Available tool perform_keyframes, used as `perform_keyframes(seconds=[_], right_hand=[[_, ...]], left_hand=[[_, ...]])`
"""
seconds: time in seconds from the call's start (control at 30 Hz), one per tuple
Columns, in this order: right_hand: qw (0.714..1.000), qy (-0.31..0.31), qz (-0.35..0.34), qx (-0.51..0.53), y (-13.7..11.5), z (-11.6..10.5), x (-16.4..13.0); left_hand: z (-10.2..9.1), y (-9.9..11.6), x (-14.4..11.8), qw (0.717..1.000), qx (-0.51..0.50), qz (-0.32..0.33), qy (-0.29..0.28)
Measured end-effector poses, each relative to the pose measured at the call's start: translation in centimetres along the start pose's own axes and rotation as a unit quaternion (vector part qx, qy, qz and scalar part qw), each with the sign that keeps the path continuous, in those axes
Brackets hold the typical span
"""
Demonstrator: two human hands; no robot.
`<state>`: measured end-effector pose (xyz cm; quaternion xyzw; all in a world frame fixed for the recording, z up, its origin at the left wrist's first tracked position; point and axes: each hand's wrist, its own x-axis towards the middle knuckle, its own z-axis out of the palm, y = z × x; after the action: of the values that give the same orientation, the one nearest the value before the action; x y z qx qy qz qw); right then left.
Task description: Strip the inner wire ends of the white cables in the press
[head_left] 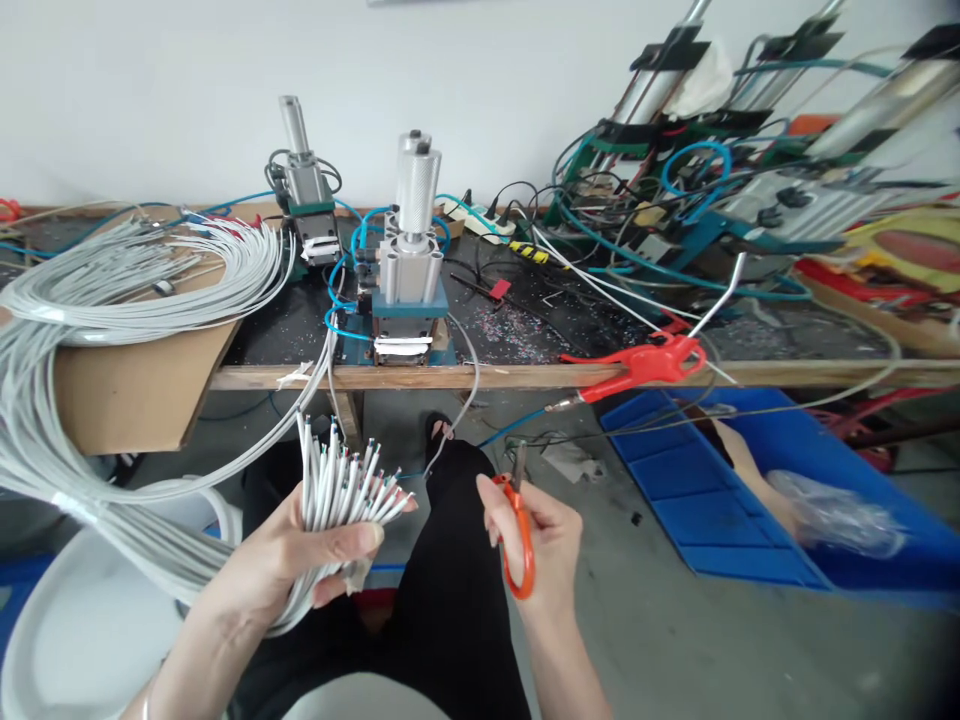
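Seated now, legs in black below me. My left hand [300, 555] is closed around a bundle of white cables [341, 485], thumb across the front, the cut ends fanned upward just under the edge of the wooden workbench [525, 377]; small coloured conductors show at the tips. From my grip the bundle loops away left and down, joining a thick sheaf of the same white cable [135, 280] that drapes over a cardboard sheet [142, 385] on the bench. My right hand [544, 545] holds orange-handled scissors [517, 530], fingers through the loops, blades pointing up and nearly closed, well apart from the cable ends. On the bench straight ahead stands a small pneumatic press [409, 270] with a silver cylinder and blue air hoses; a second one [307, 200] sits behind it to the left. A red air blow gun [637, 365] lies at the bench edge, right of the press. Below that, on the concrete floor, a blue plastic bin [720, 500] holds a clear bag. Right end of the bench: tangled hoses and more cylinder units.
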<state>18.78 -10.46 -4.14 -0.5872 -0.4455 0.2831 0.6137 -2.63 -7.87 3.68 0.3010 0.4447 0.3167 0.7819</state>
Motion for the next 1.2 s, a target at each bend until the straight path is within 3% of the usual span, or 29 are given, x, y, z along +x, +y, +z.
perform_keyframes(seconds=[0.2,0.47,0.63,0.87,1.2], right_hand=[[0.996,-0.079,-0.036,-0.035,-0.8,0.4,-0.1],[0.982,-0.139,-0.098,-0.082,-1.3,0.3,-0.2],[0.973,-0.153,-0.136,-0.111,-2.7,-0.2,0.3],[0.948,-0.23,-0.171,-0.139,-4.0,-1.0,1.2],[0.919,-0.276,-0.241,-0.146,-4.6,0.0,2.1]], left_hand=[[-0.2,-0.1,0.2,1.0,0.003,-0.001,-0.014],[-1.1,-0.6,1.0,0.997,0.019,0.009,-0.071],[-1.0,-0.9,0.9,0.999,0.003,0.004,-0.054],[-1.0,-0.5,0.6,0.997,-0.009,-0.009,-0.075],[-1.3,-0.6,0.3,0.995,-0.011,-0.033,-0.089]])
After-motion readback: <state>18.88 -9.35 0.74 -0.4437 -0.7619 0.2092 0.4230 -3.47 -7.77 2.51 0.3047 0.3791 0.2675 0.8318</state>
